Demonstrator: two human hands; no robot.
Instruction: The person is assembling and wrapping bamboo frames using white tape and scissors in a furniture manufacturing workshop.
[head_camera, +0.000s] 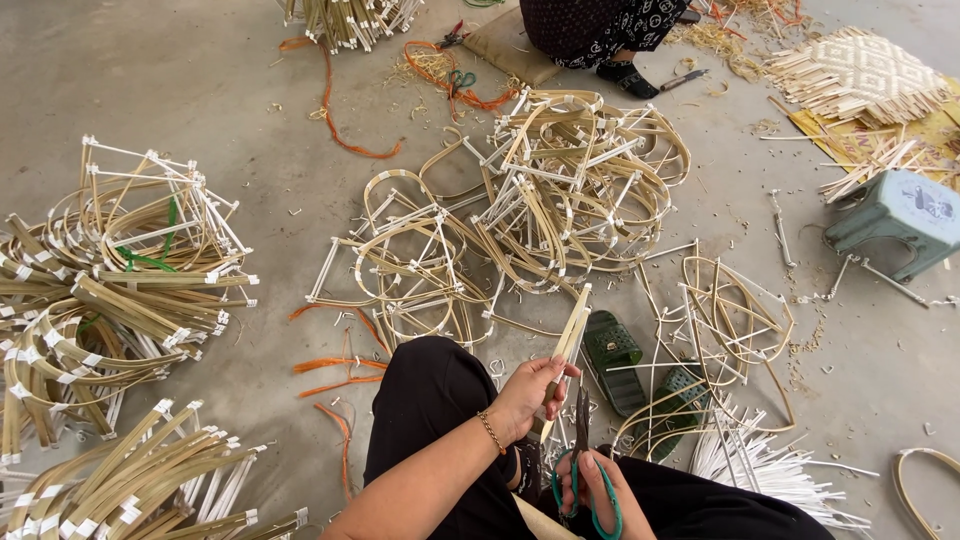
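While our left hand (525, 395) pinches a short bundle of bamboo strips (568, 345) between thumb and fingers, holding it tilted up and away from us over our lap, our right hand (598, 488) is closed through the green handles of a pair of scissors (580, 440). We see the dark blades pointing up toward the lower end of the bundle, just beside it; we cannot tell whether they touch it. A thin bracelet (490, 432) sits on our left wrist, and our legs in black trousers (430, 400) fill the bottom of the view. Just past the bundle lie two green sandals (612, 350) on the concrete floor (200, 90), with a fan of thin white sticks (760, 465) to our right. Beyond them spreads a big tangle of bent bamboo frames (540, 200) with white-taped joints. To our left sits another heap of similar frames (110, 280), and curved bundled strips (130, 480) lie near our left knee. Orange cords (335, 365) trail on the floor beside our leg. Farther off we see another person (590, 30) seated in dark patterned clothing, a woven mat (860, 75) at the upper right, and a small grey-green plastic stool (895, 215) near it.
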